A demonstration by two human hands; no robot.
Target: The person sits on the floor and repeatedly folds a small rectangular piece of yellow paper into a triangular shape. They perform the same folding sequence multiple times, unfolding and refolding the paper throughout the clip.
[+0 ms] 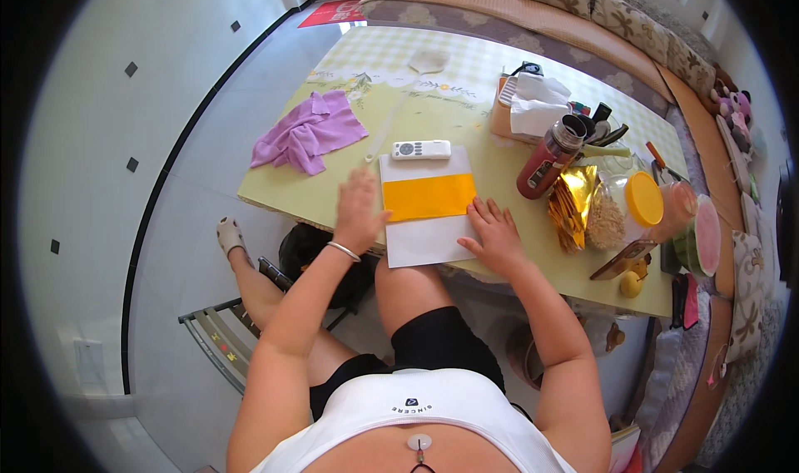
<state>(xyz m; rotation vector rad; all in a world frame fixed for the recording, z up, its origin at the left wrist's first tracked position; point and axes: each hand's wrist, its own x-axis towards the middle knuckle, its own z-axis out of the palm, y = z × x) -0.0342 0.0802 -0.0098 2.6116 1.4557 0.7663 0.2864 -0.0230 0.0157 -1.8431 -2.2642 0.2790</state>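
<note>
A yellow-orange rectangle of paper [428, 198] lies crosswise over white paper [426, 244] at the near edge of the table. Above it on the white paper rests a white remote control [421, 150] with dark buttons. My right hand [497, 236] lies flat at the right side, its fingertips on or at the orange paper's right end and its thumb over the white paper. At the left side, my left hand [359, 211], a bangle on its wrist, has its fingers stretched out and slightly blurred. It holds nothing; whether its thumb touches the paper I cannot tell.
A purple cloth [312, 132] lies crumpled at the left. Rightward stand a tissue box [503, 111], a maroon flask [545, 163], gold foil packets [569, 215], a yellow-lidded jar [643, 198], a phone [622, 260], a yellow fruit [631, 285] and cut watermelon [707, 233].
</note>
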